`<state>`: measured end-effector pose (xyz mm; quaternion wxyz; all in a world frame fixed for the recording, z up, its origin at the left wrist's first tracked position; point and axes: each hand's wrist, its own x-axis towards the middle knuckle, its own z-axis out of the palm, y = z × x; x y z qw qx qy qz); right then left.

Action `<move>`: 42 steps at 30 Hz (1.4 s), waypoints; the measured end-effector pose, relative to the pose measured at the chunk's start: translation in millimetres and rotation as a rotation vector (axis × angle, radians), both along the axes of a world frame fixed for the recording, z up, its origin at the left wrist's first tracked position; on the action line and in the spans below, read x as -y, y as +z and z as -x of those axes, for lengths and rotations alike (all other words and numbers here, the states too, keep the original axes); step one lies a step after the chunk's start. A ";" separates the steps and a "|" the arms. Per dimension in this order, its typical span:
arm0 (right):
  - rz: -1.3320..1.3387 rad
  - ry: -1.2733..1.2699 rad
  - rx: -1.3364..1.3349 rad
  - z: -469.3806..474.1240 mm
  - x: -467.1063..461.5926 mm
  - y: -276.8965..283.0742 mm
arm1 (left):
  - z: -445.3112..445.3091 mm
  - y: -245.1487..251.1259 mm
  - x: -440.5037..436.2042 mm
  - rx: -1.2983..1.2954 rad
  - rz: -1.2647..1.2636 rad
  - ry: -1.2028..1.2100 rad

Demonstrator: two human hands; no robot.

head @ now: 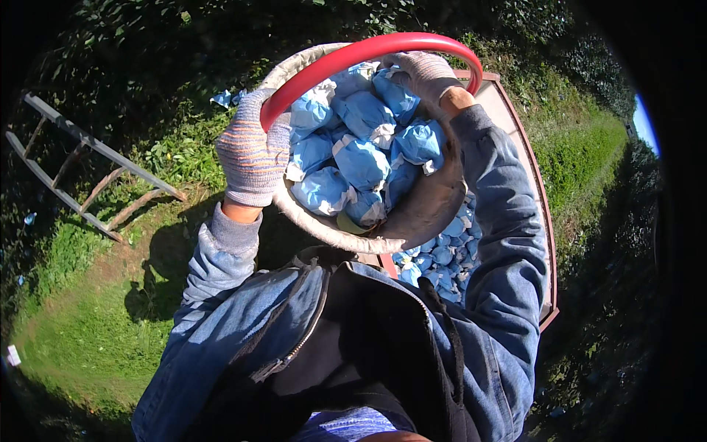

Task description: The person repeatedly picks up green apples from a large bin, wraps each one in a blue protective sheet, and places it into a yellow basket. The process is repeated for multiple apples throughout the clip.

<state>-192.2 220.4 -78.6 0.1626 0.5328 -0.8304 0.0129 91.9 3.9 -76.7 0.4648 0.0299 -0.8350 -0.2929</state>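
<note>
A round picking basket with a pale cloth-covered rim is held up in front of my chest. Several fruit-sized bundles wrapped in blue paper with white torn ends fill much of it, along with a green leaf. A thick red handle arches over the basket. My left hand, in a striped knit glove, grips the left side at the rim and the handle's end. My right hand, gloved too, holds the far right rim near the handle's other end; its fingertips are partly hidden.
Below and to the right stands a cart with a reddish-brown edge, holding many more blue wrapped bundles. A ladder leans at the left by dark foliage. Grass covers the ground at lower left.
</note>
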 end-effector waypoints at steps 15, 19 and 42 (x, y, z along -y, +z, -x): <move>-0.166 -0.213 -0.057 5.4 57.0 -22.4 | 1.2 0.6 -3.8 -0.050 -0.002 0.000; -0.127 -0.237 -0.115 -13.8 53.6 -11.1 | 0.0 -1.9 0.5 -0.028 0.007 0.022; 0.565 -0.801 -0.187 -248.6 -276.5 -34.0 | 10.2 3.5 1.4 -0.005 0.116 0.261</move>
